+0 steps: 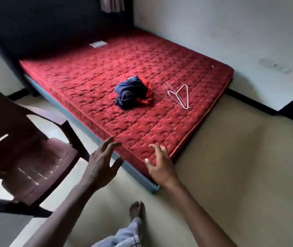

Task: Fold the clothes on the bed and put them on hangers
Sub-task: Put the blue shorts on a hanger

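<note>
Head view: a crumpled heap of clothes (pixel 132 94), navy with red showing at its right, lies near the middle of the red quilted mattress (pixel 92 77). Just right of it, apart from the cloth, white wire hangers (pixel 178 95) lie flat in a loose tangle. Both hands hover empty over the near corner of the mattress: the left hand (pixel 100 165) has its fingers spread, the right hand (pixel 160 166) has its fingers loosely curled and apart. A dark brown plastic chair (pixel 26 157) stands at left. A bare foot (pixel 136 209) rests on the floor (pixel 240 166).
</note>
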{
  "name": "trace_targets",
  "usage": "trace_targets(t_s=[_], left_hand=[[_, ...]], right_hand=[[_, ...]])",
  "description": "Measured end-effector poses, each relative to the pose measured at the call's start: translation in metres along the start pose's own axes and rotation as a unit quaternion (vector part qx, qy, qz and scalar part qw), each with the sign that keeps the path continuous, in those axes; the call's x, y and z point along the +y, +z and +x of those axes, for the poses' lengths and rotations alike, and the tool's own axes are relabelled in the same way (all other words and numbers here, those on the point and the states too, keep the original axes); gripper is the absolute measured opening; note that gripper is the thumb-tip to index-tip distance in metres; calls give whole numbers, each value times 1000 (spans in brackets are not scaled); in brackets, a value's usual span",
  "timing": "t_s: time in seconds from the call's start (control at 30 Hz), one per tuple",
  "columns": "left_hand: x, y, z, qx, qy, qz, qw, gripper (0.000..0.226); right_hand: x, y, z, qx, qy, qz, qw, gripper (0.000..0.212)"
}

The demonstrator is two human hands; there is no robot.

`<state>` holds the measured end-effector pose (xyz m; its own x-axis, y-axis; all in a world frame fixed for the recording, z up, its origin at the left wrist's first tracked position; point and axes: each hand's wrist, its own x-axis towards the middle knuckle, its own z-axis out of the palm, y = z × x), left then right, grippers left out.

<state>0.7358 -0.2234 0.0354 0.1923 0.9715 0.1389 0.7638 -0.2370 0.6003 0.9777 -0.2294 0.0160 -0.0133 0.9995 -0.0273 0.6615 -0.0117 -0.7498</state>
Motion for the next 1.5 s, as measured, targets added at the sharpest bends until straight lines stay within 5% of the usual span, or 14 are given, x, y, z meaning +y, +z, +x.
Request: trace_targets(t_s=[0.37, 1.0, 1.33, 1.5], left_hand=[[-11, 133, 167, -178, -63, 28, 982, 66], [-95, 157, 330, -83, -310, -12, 947, 68], [-278, 229, 539, -30, -338, -96, 936, 104], [-375, 286, 615, -73, -345, -134, 926, 115]], right_hand=[[132, -53, 107, -25, 163, -57, 985, 63], [174, 1, 434, -227, 109, -57, 966, 60], [120, 118, 651, -191, 74, -78, 976, 66], [114, 192, 729, -224, 57, -131, 964, 99]])
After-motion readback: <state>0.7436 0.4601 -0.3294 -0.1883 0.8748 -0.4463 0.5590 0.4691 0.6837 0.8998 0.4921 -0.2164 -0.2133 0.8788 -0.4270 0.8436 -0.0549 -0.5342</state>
